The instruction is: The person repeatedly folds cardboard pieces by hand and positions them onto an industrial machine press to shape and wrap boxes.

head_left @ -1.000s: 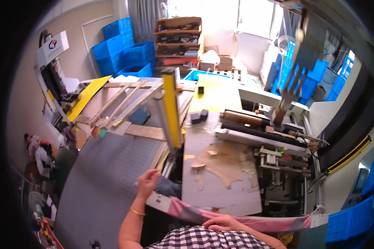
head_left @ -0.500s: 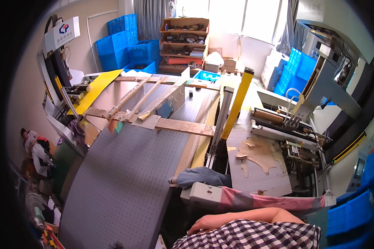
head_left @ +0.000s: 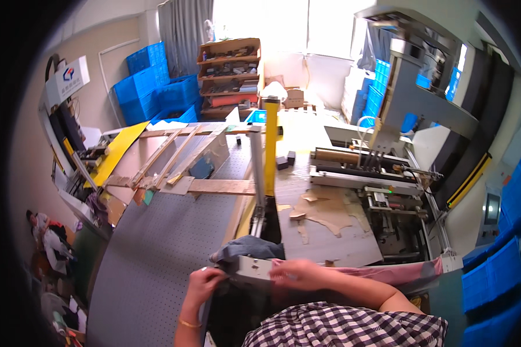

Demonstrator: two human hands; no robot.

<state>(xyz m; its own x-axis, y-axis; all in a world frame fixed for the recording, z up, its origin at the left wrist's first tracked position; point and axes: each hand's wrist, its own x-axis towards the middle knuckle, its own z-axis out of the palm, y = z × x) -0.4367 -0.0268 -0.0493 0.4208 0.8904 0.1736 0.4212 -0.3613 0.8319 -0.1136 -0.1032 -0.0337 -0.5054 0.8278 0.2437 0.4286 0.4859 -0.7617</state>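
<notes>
My left hand (head_left: 205,284) is at the near right edge of the grey perforated conveyor belt (head_left: 162,248), its fingers curled together; anything in them is too small to make out. A grey metal box (head_left: 253,268) stands just to its right, a bluish-grey cloth (head_left: 250,246) bunched behind it. My right hand (head_left: 300,273) reaches in from the right to the box's right side, over the end of a red-and-pink cloth (head_left: 382,274) that lies along the machine's front rail. Its fingers are blurred, so their grip cannot be told.
A yellow post (head_left: 271,150) rises beside the belt. Wooden slats (head_left: 223,187) cross over the belt. Torn brown sheet (head_left: 324,211) lies on a grey board (head_left: 341,247). The roller machine (head_left: 364,176) stands at right, blue crates (head_left: 492,289) beyond it. A wooden shelf (head_left: 230,75) stands at the back.
My left hand has come into view by the grey box. My right hand has lifted from my lap area and moved up to the box and cloth. The view has turned to the right.
</notes>
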